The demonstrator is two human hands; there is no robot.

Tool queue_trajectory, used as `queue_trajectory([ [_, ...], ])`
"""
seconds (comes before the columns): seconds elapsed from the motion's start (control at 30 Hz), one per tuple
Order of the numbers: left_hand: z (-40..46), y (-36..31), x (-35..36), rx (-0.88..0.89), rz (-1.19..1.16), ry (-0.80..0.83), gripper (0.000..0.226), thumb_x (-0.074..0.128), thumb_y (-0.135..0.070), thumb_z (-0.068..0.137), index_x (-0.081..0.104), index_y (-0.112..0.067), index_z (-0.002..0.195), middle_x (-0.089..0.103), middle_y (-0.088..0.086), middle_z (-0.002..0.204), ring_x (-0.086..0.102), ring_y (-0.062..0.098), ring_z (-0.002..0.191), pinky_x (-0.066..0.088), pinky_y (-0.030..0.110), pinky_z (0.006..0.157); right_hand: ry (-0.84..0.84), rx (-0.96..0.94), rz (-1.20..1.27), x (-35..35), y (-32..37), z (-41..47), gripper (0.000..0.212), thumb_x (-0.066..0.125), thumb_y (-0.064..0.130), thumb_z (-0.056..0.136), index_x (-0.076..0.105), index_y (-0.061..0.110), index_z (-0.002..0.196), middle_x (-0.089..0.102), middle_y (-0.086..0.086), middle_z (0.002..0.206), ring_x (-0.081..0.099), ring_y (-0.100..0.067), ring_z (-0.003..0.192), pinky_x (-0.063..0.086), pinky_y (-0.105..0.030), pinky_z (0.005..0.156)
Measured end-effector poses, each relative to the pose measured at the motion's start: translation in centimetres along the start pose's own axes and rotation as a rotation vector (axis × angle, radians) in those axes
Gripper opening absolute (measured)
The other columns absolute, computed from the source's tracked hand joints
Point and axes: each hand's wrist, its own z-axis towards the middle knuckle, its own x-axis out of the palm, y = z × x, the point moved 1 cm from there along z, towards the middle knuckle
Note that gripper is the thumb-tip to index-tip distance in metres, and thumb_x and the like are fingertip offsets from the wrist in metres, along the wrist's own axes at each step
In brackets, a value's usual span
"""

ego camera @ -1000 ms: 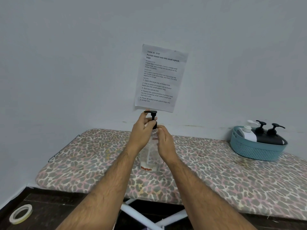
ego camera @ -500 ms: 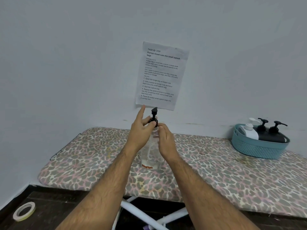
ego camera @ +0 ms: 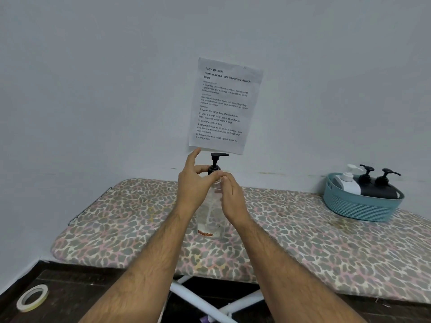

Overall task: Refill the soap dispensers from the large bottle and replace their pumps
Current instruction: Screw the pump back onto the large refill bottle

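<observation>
A clear soap dispenser (ego camera: 211,220) stands upright on the leopard-print ironing board (ego camera: 303,241), near its middle. A black pump (ego camera: 215,162) tops it, nozzle pointing right. My left hand (ego camera: 194,185) pinches the pump's collar with thumb and fingers, its index finger raised. My right hand (ego camera: 232,198) wraps around the bottle's upper body from the right. At the far right a teal basket (ego camera: 361,206) holds a white pump bottle (ego camera: 347,181) and two black pump bottles (ego camera: 377,185).
A printed sheet (ego camera: 225,106) hangs on the wall just behind the pump. A roll of tape (ego camera: 32,297) lies on the dark floor at lower left. White legs (ego camera: 210,301) of the board cross below its front edge.
The pump head has turned: its nozzle pointed left, then towards me, and now points right. My left hand has shifted its fingers on the collar. The right hand has stayed on the bottle.
</observation>
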Motion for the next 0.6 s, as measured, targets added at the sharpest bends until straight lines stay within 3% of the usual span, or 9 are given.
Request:
queue_trajectory([
  [0.07, -0.05, 0.25, -0.19, -0.009, -0.027, 0.077, 0.077, 0.068, -0.023, 0.09, 0.025, -0.03, 0.154, 0.072, -0.006, 0.111, 0.064, 0.0, 0.106, 0.042, 0.021, 0.098, -0.003, -0.004, -0.001, 0.1, -0.07, 0.01, 0.038, 0.027, 0.032, 0.103, 0.062, 0.024, 0.116, 0.067, 0.011, 0.11, 0.064, -0.011, 0.103, 0.052, -0.045, 0.093],
  [0.2, 0.09, 0.06, -0.01, -0.026, -0.046, 0.184, 0.07, 0.053, -0.02, 0.099, 0.013, -0.032, 0.156, 0.061, -0.003, 0.133, 0.058, 0.004, 0.118, 0.04, 0.019, 0.097, 0.0, -0.012, -0.011, 0.23, -0.06, -0.05, 0.039, 0.026, 0.034, 0.103, 0.062, 0.024, 0.116, 0.067, 0.012, 0.108, 0.063, -0.01, 0.102, 0.052, -0.046, 0.092],
  [0.3, 0.14, -0.38, 0.29, 0.017, 0.026, 0.108, 0.082, 0.071, -0.032, 0.088, 0.023, -0.027, 0.154, 0.059, -0.013, 0.114, 0.053, -0.001, 0.11, 0.034, 0.009, 0.086, 0.015, -0.012, -0.039, 0.17, -0.03, -0.13, 0.042, 0.023, 0.038, 0.105, 0.06, 0.024, 0.12, 0.066, 0.011, 0.11, 0.064, -0.007, 0.102, 0.053, -0.044, 0.092],
  [0.43, 0.36, -0.31, 0.27, 0.037, 0.028, 0.024, 0.085, 0.084, -0.026, 0.075, 0.037, -0.026, 0.145, 0.063, -0.011, 0.092, 0.057, -0.009, 0.092, 0.039, 0.003, 0.074, 0.013, 0.0, -0.041, 0.05, 0.1, -0.15, 0.043, 0.022, 0.042, 0.104, 0.061, 0.024, 0.111, 0.067, 0.009, 0.106, 0.064, -0.01, 0.1, 0.053, -0.044, 0.091],
  [0.53, 0.42, 0.01, -0.14, 0.016, -0.019, 0.021, 0.083, 0.084, -0.024, 0.076, 0.038, -0.027, 0.145, 0.069, -0.012, 0.095, 0.062, -0.004, 0.098, 0.037, 0.006, 0.082, 0.008, -0.001, -0.019, -0.07, 0.27, -0.12, 0.041, 0.024, 0.036, 0.103, 0.061, 0.022, 0.116, 0.066, 0.01, 0.109, 0.064, -0.01, 0.102, 0.053, -0.042, 0.092],
  [0.6, 0.58, 0.43, -0.53, 0.0, -0.048, 0.085, 0.084, 0.081, -0.024, 0.079, 0.034, -0.03, 0.149, 0.072, -0.007, 0.102, 0.064, 0.002, 0.105, 0.04, 0.018, 0.096, 0.005, 0.001, -0.016, -0.03, 0.3, -0.11, 0.038, 0.026, 0.031, 0.104, 0.061, 0.022, 0.115, 0.066, 0.011, 0.109, 0.064, -0.009, 0.1, 0.053, -0.041, 0.091],
])
